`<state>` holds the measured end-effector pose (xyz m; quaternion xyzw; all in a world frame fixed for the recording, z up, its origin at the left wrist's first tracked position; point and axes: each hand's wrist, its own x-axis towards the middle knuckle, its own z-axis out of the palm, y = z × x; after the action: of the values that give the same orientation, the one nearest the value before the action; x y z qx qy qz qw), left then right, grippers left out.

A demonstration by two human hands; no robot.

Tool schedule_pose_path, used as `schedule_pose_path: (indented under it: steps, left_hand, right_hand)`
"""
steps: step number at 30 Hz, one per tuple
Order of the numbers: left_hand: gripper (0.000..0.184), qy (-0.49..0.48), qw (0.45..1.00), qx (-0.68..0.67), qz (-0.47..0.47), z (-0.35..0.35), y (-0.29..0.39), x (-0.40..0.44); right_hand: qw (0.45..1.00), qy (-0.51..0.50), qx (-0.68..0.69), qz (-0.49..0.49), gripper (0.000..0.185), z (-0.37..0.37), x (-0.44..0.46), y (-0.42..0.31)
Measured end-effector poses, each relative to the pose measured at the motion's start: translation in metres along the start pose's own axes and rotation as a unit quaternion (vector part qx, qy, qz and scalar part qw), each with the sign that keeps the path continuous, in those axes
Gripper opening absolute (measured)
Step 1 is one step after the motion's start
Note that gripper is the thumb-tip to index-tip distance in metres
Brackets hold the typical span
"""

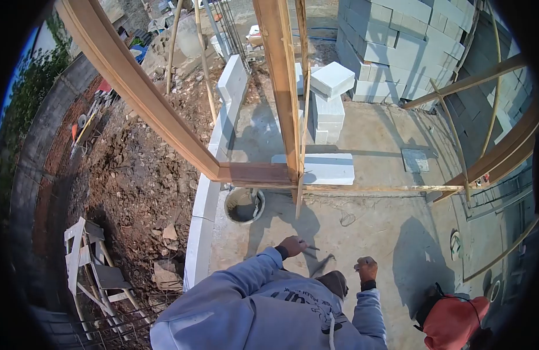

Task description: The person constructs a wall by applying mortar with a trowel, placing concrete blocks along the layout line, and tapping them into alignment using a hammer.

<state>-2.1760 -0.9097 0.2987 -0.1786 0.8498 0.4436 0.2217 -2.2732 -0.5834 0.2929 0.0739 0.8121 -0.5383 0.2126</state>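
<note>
Holds bare, dark-cuffed left hand [292, 247] and right hand [367, 268] apart before the body, perhaps for balance; seems to have fingers curled on both, but cannot tell whether clamped on anything. Has a round, pale-rimmed bucket [227, 209] of grey mortar-like mix [241, 211] near the left hand, beside a low white block wall [203, 216] and a tall brown wooden frame [279, 93], probably for easy reach. Has a thin straight wooden batten [380, 188] across the frame's foot, likely for bracing

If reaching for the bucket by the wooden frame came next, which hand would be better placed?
Probably the left hand: it is extended forward and is nearer the bucket, which stands on that side. The right hand is farther right.
</note>
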Motion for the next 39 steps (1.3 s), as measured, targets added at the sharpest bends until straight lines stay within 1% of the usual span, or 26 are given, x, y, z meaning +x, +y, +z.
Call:
schedule_pose_path:
  steps: [2, 5, 7, 9, 10, 12, 14, 15, 16, 17, 19, 20, 21, 22, 23, 24, 25, 26, 28, 31, 32, 33, 35, 36, 38, 39]
  left_hand:
    - [0.043, -0.062, 0.997, -0.019, 0.038, 0.002, 0.077, 0.013]
    - [0.042, -0.024, 0.994, -0.061, 0.090, 0.019, 0.132, 0.058]
    - [0.041, -0.012, 0.993, -0.077, 0.085, 0.015, 0.166, 0.081]
    - [0.040, -0.001, 0.995, -0.053, 0.086, 0.019, 0.181, 0.110]
    - [0.042, -0.027, 0.995, -0.087, 0.043, 0.013, 0.197, 0.118]
    - [0.041, -0.002, 0.990, -0.129, 0.050, 0.026, 0.197, 0.146]
    - [0.040, 0.028, 0.986, -0.157, 0.039, 0.033, 0.204, 0.173]
    - [0.040, 0.024, 0.990, -0.132, 0.035, 0.037, 0.204, 0.191]
    - [0.041, 0.020, 0.994, -0.106, 0.029, 0.046, 0.198, 0.212]
    - [0.044, 0.055, 0.989, -0.124, 0.051, 0.072, 0.179, 0.242]
    - [0.043, -0.005, 0.992, -0.125, -0.025, 0.038, 0.241, 0.246]
    - [0.043, 0.039, 0.990, -0.136, 0.011, 0.040, 0.253, 0.259]
    - [0.043, 0.026, 0.989, -0.146, -0.010, 0.039, 0.266, 0.275]
    - [0.043, 0.068, 0.984, -0.152, 0.059, 0.031, 0.280, 0.286]
    - [0.044, 0.074, 0.979, -0.172, 0.074, 0.008, 0.305, 0.281]
    - [0.045, 0.029, 0.985, -0.165, 0.042, -0.024, 0.330, 0.275]
    - [0.045, 0.046, 0.983, -0.174, 0.034, -0.037, 0.329, 0.283]
    - [0.044, 0.059, 0.980, -0.185, 0.029, -0.047, 0.329, 0.290]
    - [0.041, 0.122, 0.965, -0.232, 0.031, -0.084, 0.333, 0.288]
    - [0.036, 0.223, 0.938, -0.265, 0.032, -0.108, 0.333, 0.292]
    - [0.034, 0.262, 0.926, -0.270, 0.034, -0.115, 0.332, 0.298]
    - [0.032, 0.272, 0.920, -0.280, 0.032, -0.116, 0.331, 0.301]
    - [0.032, 0.305, 0.884, -0.353, 0.029, -0.099, 0.324, 0.311]
    - [0.032, 0.323, 0.864, -0.386, 0.027, -0.093, 0.318, 0.315]
    - [0.031, 0.338, 0.851, -0.402, -0.023, -0.056, 0.288, 0.323]
    - [0.030, 0.349, 0.815, -0.461, -0.038, -0.038, 0.285, 0.315]
  right_hand:
    - [1.000, 0.007, -0.011, 0.024, 0.017, -0.056, 0.027, -0.019]
    - [0.998, 0.046, 0.008, 0.037, 0.017, -0.105, 0.071, -0.054]
    - [0.999, 0.035, 0.002, 0.010, 0.019, -0.115, 0.098, -0.089]
    - [0.999, -0.011, -0.039, -0.023, 0.023, -0.118, 0.121, -0.132]
    - [0.999, -0.027, -0.027, -0.032, 0.024, -0.116, 0.137, -0.142]
    - [0.993, -0.076, -0.049, -0.078, 0.024, -0.118, 0.167, -0.172]
    - [0.979, -0.103, -0.115, -0.134, 0.024, -0.129, 0.204, -0.205]
    - [0.969, -0.117, -0.143, -0.166, 0.024, -0.133, 0.224, -0.222]
    - [0.966, -0.098, -0.159, -0.179, 0.024, -0.141, 0.244, -0.236]
    - [0.963, -0.081, -0.175, -0.191, 0.024, -0.153, 0.263, -0.249]
    - [0.946, -0.080, -0.223, -0.220, 0.025, -0.186, 0.290, -0.283]
    - [0.952, -0.071, -0.185, -0.231, 0.024, -0.200, 0.301, -0.297]
    - [0.946, -0.079, -0.186, -0.253, 0.023, -0.216, 0.314, -0.314]
    - [0.950, -0.071, -0.169, -0.253, 0.021, -0.229, 0.321, -0.329]
    - [0.967, -0.054, -0.107, -0.225, 0.020, -0.239, 0.327, -0.343]
    - [0.972, -0.044, -0.079, -0.218, 0.018, -0.248, 0.326, -0.367]
    - [0.973, -0.044, -0.013, -0.225, 0.017, -0.257, 0.332, -0.379]
    - [0.965, -0.044, -0.001, -0.258, 0.017, -0.266, 0.338, -0.393]
    - [0.945, -0.015, -0.011, -0.326, 0.018, -0.281, 0.337, -0.434]
    - [0.931, 0.025, 0.015, -0.365, 0.018, -0.307, 0.358, -0.474]
    - [0.932, 0.027, 0.015, -0.361, 0.019, -0.308, 0.372, -0.481]
    - [0.933, 0.025, 0.009, -0.359, 0.019, -0.309, 0.388, -0.486]
    - [0.935, 0.009, -0.023, -0.353, 0.018, -0.303, 0.424, -0.489]
    - [0.948, -0.010, -0.017, -0.318, 0.017, -0.286, 0.442, -0.487]
    - [0.966, -0.055, -0.011, -0.252, 0.016, -0.242, 0.486, -0.483]
    - [0.964, -0.116, -0.028, -0.236, 0.015, -0.213, 0.512, -0.480]
